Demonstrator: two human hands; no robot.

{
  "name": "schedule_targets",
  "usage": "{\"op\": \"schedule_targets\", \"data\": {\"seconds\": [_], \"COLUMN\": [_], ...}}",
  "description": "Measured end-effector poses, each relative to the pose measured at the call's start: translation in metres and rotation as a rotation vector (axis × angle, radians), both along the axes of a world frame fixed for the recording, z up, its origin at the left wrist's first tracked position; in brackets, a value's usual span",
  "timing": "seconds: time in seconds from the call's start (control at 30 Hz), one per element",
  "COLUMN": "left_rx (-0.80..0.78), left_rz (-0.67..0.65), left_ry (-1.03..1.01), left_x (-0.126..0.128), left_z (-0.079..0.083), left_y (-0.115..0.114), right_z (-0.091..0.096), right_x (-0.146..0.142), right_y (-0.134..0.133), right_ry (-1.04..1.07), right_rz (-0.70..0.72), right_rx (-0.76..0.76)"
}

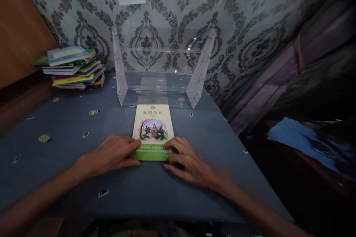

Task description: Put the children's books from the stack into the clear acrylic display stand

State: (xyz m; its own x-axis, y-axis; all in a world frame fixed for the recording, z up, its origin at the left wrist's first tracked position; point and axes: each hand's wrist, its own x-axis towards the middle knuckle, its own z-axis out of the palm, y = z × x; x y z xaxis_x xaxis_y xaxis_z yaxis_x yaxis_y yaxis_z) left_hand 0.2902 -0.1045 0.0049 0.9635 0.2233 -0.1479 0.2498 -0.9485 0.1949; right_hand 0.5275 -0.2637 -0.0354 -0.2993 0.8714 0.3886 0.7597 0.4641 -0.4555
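My left hand [115, 154] and right hand [189, 161] partly hide the book [153, 131] at its lower sides; its smallest print [151, 151] is illegible, the view's edge cuts off both my forearms [62, 181], and the stacked books [63, 69] are blurred

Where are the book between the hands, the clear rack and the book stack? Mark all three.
Book [153, 130]: head view, picture on its cover.
Clear rack [198, 76]: head view, right side panel.
Book stack [74, 69]: head view, book edges midway up.
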Motion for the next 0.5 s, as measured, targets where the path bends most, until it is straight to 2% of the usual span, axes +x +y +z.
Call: {"op": "schedule_targets", "data": {"seconds": [0.1,0.2,0.37,0.5], "left_rx": [-0.041,0.025,0.092,0.154], "left_rz": [0.04,0.12,0.109,0.097], "left_ry": [-0.087,-0.286,-0.462,-0.45], "left_x": [0.005,0.016,0.039,0.056], "left_z": [-0.005,-0.018,-0.046,-0.052], "left_y": [0.014,0.036,0.072,0.086], "right_z": [0.002,0.001,-0.008,-0.019], "right_x": [0.003,0.009,0.027,0.042], "right_y": [0.003,0.014,0.048,0.078], "right_ry": [0.152,0.335,0.541,0.69], "right_rz": [0.002,-0.034,-0.265,-0.406], "right_rx": [-0.048,-0.056,-0.019,-0.027]}}
